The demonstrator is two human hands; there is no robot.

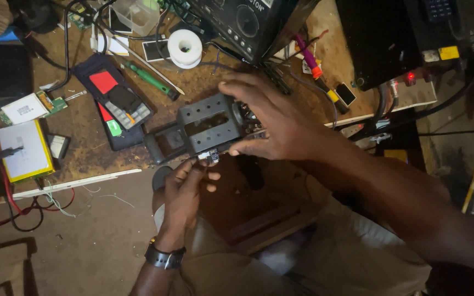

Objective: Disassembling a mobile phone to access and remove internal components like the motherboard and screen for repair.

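Just left of the grip lies a black card-payment terminal with a red patch (113, 98). The left hand (185, 189) pinches a small metal connector (213, 157) under the dark grey perforated metal device housing (209, 125). The right hand (272, 123) wraps over that housing's right end, fingers closed on it, above the lap

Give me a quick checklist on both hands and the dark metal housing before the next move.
1. Right hand steadying the dark perforated metal housing: ok, fingers spread over its right end.
2. Left hand at the small part under the housing's front edge: ok, fingertips pinch it.
3. Small part fully seated: cannot tell, too small.
4. Housing supported by the brown workbench: ok, at its edge.
5. Green-handled screwdriver within reach: ok, lying behind the housing.
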